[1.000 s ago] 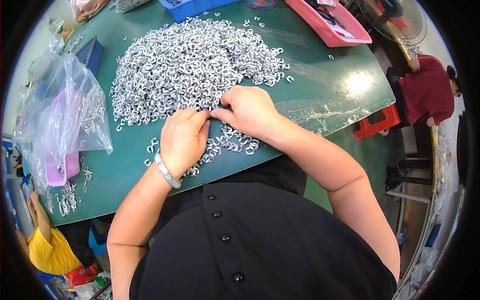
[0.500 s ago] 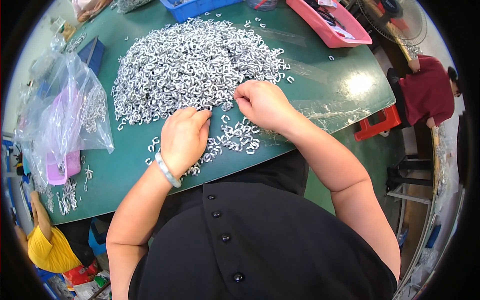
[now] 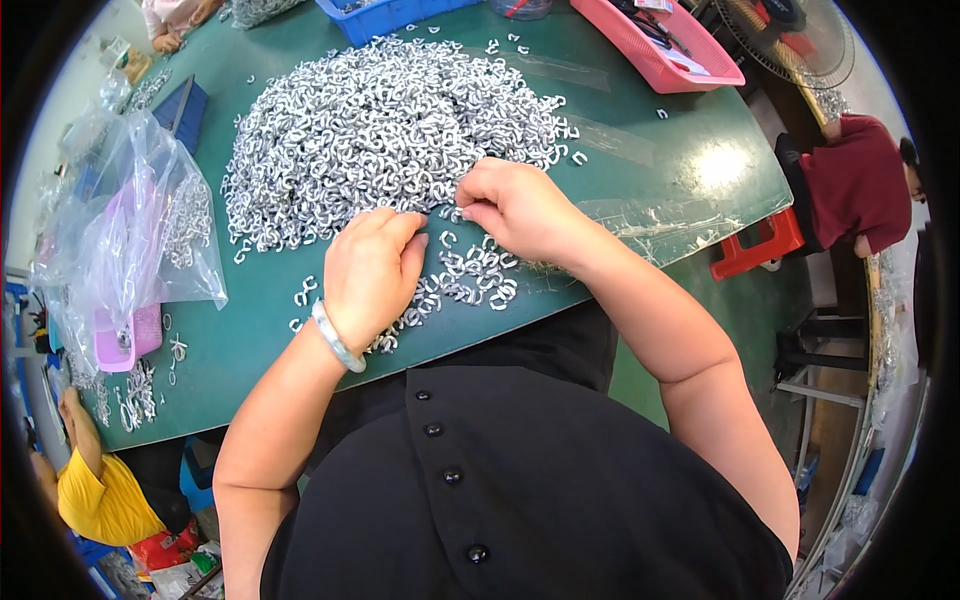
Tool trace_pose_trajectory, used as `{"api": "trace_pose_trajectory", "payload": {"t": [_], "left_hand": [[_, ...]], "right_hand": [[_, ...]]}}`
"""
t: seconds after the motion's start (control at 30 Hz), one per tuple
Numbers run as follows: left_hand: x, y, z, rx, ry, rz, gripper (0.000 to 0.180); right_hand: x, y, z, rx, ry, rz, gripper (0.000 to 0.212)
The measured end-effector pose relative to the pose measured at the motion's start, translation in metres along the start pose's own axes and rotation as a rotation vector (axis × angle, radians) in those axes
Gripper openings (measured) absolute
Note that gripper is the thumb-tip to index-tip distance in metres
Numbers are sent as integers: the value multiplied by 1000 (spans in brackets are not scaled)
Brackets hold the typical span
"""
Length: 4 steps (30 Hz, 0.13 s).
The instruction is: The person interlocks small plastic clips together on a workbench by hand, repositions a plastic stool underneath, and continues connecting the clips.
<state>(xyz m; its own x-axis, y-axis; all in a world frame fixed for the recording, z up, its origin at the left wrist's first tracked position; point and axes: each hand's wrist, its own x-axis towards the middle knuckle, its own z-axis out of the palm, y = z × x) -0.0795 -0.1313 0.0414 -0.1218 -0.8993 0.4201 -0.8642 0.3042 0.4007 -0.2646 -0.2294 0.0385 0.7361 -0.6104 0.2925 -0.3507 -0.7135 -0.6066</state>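
Note:
A big heap of small silvery C-shaped metal pieces (image 3: 370,130) covers the middle of the green table (image 3: 610,170). My left hand (image 3: 368,275), with a pale bangle (image 3: 336,337) on its wrist, is at the heap's near edge, its fingers bent and closed. Whatever its fingertips hold is hidden. To its right, my right hand (image 3: 520,208) has thumb and forefinger pinched at the heap's edge; a metal piece shows by the fingertips, but whether it is gripped I cannot make out. A smaller loose group of the same pieces (image 3: 470,275) lies between my wrists.
Clear plastic bags (image 3: 130,210) and a pink-purple basket (image 3: 128,345) stand at the left. At the back are a blue crate (image 3: 390,18) and a pink tray of tools (image 3: 660,50). Co-workers in yellow (image 3: 105,500) and maroon (image 3: 855,185) sit at either side.
My right hand has shifted slightly left, closer to my left hand, and the fingertips of both hands are nearer together. The heap looks unchanged.

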Motion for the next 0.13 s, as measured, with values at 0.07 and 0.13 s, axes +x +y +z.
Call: {"api": "trace_pose_trajectory", "payload": {"t": [0.07,0.13], "left_hand": [[3,2,0,-17,0,-13,14],[7,3,1,-34,-28,-31,18]], "right_hand": [[-1,-1,-2,72,21,30,6],[0,-1,-4,235,-7,191,8]]}}
